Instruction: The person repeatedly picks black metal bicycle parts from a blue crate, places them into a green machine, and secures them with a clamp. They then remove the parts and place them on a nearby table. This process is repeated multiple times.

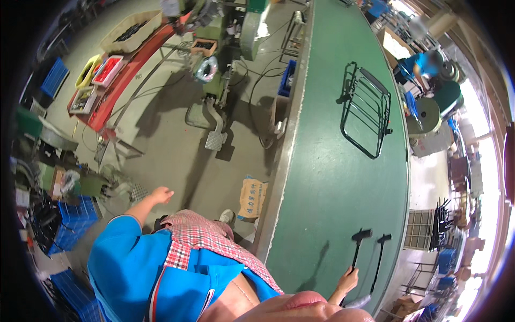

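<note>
While the right hand [347,280] closed around the near end of a black rod [356,252] on the green table [332,177], the left hand [160,195] hung open and empty over the floor at the left. A second rod [380,257] lay just right of the first, untouched. Farther along sat a finished-looking wire rack [367,110], so work seemed barely begun
</note>
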Available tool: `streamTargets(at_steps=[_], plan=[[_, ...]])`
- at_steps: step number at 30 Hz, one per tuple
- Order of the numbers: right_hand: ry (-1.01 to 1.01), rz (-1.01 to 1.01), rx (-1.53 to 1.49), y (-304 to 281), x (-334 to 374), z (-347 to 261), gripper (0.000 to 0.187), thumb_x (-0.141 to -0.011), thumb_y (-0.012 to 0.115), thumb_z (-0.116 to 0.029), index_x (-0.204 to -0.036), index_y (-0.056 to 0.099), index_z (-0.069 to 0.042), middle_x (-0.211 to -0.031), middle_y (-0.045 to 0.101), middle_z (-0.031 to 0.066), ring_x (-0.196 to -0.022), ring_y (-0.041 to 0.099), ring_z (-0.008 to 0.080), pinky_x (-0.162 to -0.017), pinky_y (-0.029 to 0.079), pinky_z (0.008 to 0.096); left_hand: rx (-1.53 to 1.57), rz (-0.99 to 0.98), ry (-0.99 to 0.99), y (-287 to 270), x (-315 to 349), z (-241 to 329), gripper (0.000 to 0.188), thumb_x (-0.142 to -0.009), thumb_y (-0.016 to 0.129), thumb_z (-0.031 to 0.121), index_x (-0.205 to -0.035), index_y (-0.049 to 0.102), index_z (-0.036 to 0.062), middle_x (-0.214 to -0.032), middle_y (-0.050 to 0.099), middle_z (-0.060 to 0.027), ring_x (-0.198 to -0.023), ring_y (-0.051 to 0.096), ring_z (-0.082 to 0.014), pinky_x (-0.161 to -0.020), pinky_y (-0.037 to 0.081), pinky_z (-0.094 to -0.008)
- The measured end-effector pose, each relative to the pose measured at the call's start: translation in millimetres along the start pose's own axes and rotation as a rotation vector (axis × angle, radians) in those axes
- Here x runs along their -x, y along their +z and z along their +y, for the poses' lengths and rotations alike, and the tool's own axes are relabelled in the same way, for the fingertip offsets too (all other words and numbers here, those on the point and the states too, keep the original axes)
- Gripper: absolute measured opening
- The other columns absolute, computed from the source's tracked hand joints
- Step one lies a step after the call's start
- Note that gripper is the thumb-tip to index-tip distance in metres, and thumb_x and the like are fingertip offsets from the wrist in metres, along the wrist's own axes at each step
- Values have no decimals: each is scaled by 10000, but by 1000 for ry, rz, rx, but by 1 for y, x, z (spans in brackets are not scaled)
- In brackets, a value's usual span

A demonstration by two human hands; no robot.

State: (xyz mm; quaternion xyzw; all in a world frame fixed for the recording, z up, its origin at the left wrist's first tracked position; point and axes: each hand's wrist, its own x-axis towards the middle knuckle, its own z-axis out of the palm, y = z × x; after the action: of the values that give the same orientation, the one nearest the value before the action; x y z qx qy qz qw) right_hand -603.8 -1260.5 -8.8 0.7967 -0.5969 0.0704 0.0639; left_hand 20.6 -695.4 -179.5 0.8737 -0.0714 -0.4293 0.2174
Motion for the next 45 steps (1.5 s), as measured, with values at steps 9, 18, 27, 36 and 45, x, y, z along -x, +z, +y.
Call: streamTargets(at_steps=[9, 18, 27, 36, 45], plan=[[-961, 40, -344, -264, 64, -312, 135, -894, 603, -138, -867, 534, -25, -656, 537, 196, -576, 537, 417, -512, 403, 456, 401, 128, 271, 67, 81, -117, 349, -946, 571, 379, -820, 632, 59, -648, 628, -54, -584, 596, -162, -587, 485, -364], [-2073, -104, 4, -250, 307, -600, 304, -856, 691, -355, -878, 568, -78, -651, 563, 127, -604, 576, 377, -523, 438, 465, 638, 645, -216, 160, 275, -311, 389, -875, 568, 412, -1076, 710, 111, -1019, 692, -175, -977, 643, -372, -873, 500, -449], [-2620, -652, 141, -104, 544, -751, 356, -932, 587, -330, -887, 612, 22, -728, 583, 295, -736, 578, 494, -642, 446, 524, 1267, 1179, -836, 260, 394, -359, 326, -903, 579, 331, -1024, 706, 56, -908, 709, -167, -830, 688, -311, -768, 539, -388], [-2382, -1205, 433, -42, 747, -728, 412, -992, 532, -318, -694, 541, -32, -504, 488, 25, -452, 488, 108, -444, 376, 299, 2100, 1597, -726, 320, 467, -471, 308, -973, 569, 271, -1099, 656, 4, -910, 697, -60, -773, 653, -113, -671, 521, -252], [-2113, -1067, 414, -19, 797, -674, 385, -986, 555, -337, -742, 538, -39, -534, 470, -4, -466, 449, 90, -434, 351, 275, 2163, 1903, -812, 308, 445, -886, 441, -886, 676, 261, -1210, 561, -16, -929, 613, -65, -821, 589, -167, -718, 501, -315]])
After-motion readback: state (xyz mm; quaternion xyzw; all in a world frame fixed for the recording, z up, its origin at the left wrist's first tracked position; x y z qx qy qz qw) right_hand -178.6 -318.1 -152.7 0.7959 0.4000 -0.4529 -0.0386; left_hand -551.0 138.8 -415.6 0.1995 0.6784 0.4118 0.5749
